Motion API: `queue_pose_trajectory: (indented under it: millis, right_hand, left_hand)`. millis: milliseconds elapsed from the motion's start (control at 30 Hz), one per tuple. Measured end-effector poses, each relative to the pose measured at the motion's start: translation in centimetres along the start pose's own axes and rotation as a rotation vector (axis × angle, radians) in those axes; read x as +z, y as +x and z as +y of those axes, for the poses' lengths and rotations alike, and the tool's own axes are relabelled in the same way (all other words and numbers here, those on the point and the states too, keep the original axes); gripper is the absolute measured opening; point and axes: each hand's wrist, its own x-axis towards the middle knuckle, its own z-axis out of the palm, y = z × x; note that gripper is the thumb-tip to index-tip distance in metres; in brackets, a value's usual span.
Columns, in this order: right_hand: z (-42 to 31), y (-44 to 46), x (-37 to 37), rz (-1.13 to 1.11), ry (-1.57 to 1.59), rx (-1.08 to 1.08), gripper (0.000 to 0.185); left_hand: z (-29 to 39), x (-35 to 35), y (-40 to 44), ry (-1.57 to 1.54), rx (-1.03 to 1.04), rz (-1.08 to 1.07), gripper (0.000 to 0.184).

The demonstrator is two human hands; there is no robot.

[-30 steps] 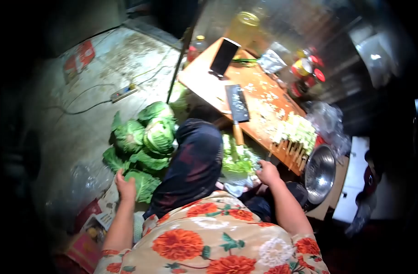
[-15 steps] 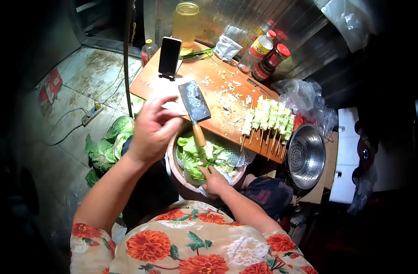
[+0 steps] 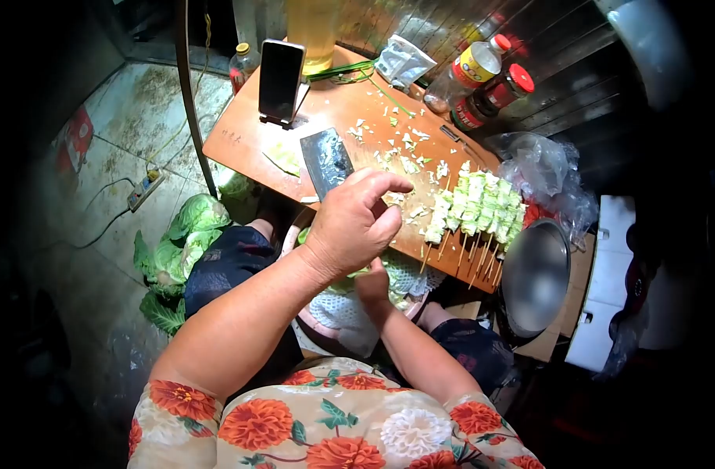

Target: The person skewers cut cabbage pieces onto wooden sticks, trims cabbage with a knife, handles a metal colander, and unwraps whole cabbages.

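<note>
My left hand is above the near edge of the wooden board, palm down, index finger and thumb apart, with nothing visible between them. Beneath it lies the cleaver; the hand covers its handle. My right hand is lower, over the basin of cut cabbage and white netting; its fingertips are blurred and partly hidden by greens and my left hand. Cabbage skewers lie in a row at the board's right end. A pale leaf piece is left of the cleaver.
A phone stands on the board's far left, near a jar of yellow liquid. Behind are bottles and a dark jar. A metal colander sits at right, whole cabbages on the left floor.
My left hand moved from beside the floor cabbages up over the board, then right across the cleaver's handle. My right hand went into the basin and has since shifted slightly up and right.
</note>
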Motion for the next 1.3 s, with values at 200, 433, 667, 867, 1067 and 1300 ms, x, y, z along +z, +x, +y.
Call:
queue_pose_trajectory:
  millis: [200,433,667,867,1067,1300]
  right_hand:
    - [-2.2,1.2,1.8,-0.19,-0.303,-0.607,0.041]
    - [-4.8,4.7,-0.6,-0.048,-0.335,-0.423,0.036]
    - [5.3,-1.6,-1.0,-0.201,-0.759,-0.612,0.024]
    - [3.1,-3.5,2.0,-0.611,-0.631,-0.393,0.031]
    - [-2.0,2.1,0.4,-0.412,-0.651,-0.344,0.032]
    - [-2.6,4.2,-1.7,-0.23,-0.666,-0.267,0.032]
  left_hand:
    - [-0.2,0.0,0.6,-0.01,0.001,0.023,0.026]
    - [-0.2,0.0,0.6,-0.006,-0.048,-0.012,0.025]
    - [0.4,-0.1,0.5,-0.032,-0.047,-0.01,0.024]
    - [0.2,0.5,0.1,-0.062,-0.036,-0.013,0.024]
    - [-0.1,0.0,0.2,0.0,-0.031,-0.024,0.024]
    - [0.0,0.1,0.2,-0.03,-0.018,-0.006,0.023]
